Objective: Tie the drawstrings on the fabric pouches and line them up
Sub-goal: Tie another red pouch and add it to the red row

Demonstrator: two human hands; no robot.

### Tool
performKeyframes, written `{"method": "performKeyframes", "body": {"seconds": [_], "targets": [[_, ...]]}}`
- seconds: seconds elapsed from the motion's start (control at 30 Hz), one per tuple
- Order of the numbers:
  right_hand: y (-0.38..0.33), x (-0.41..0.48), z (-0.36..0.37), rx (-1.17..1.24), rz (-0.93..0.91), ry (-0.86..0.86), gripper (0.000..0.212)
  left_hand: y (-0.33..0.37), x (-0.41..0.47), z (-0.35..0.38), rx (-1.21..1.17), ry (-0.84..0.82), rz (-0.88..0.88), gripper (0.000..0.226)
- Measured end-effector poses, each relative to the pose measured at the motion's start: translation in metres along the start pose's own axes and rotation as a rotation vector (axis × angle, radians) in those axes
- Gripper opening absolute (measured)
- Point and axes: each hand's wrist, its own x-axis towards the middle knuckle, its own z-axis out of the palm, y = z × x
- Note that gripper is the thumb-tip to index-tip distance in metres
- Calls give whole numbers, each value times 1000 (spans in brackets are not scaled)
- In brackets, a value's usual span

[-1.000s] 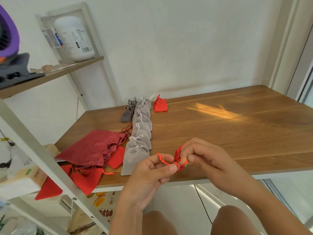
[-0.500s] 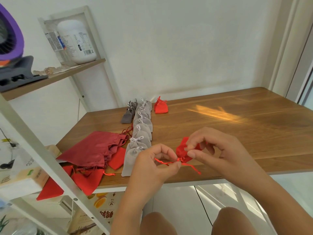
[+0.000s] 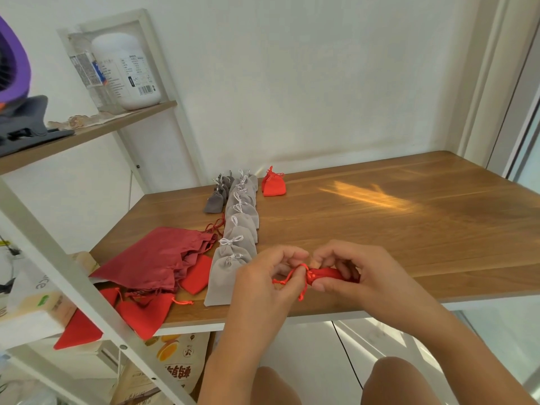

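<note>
Wood-top table (image 3: 380, 229) carries the whole lot. Biggest thing on it is a dark red satin bag (image 3: 155, 258) slumped near the left edge. Next comes a row of grey pouches (image 3: 241, 229) running from the near edge toward the back, and every one I can make out has a white bow on top. Some loose red pouches (image 3: 143, 314) sit at the near-left corner with their strings undone. One tied red pouch (image 3: 273, 185) stands alone by the back edge, just right of the grey row.

Both hands are close together over the near edge. The right hand (image 3: 359, 276) is wrapped round a small red pouch (image 3: 327, 274), and the left hand (image 3: 263, 285) pinches its red drawstring (image 3: 287, 280) right at the neck.

My read is this is the tying step, knot being formed or snugged. Can't tell if a loop is through yet, the fingers hide it. Next move, I'd guess, needs the cord ends pulled apart with the neck held bunched, then the pouch goes beside the tied red one.
</note>
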Motion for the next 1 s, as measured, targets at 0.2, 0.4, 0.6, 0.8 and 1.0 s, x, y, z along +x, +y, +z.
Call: {"method": "performKeyframes", "body": {"seconds": [0.2, 0.4, 0.6, 0.8, 1.0], "targets": [[-3, 0, -3, 109, 72, -15, 11, -12, 1, 1, 241, 6, 172, 14], [1, 0, -4, 336, 241, 13, 13, -17, -2, 9, 305, 13, 287, 7], [5, -1, -2, 563, 276, 129, 19, -24, 2, 16, 307, 58, 431, 12], [5, 1, -8, 657, 255, 95, 22, -22, 2, 22, 249, 107, 515, 17], [15, 2, -16, 701, 238, -14, 38, -27, 0, 26, 256, 112, 571, 24]]}}
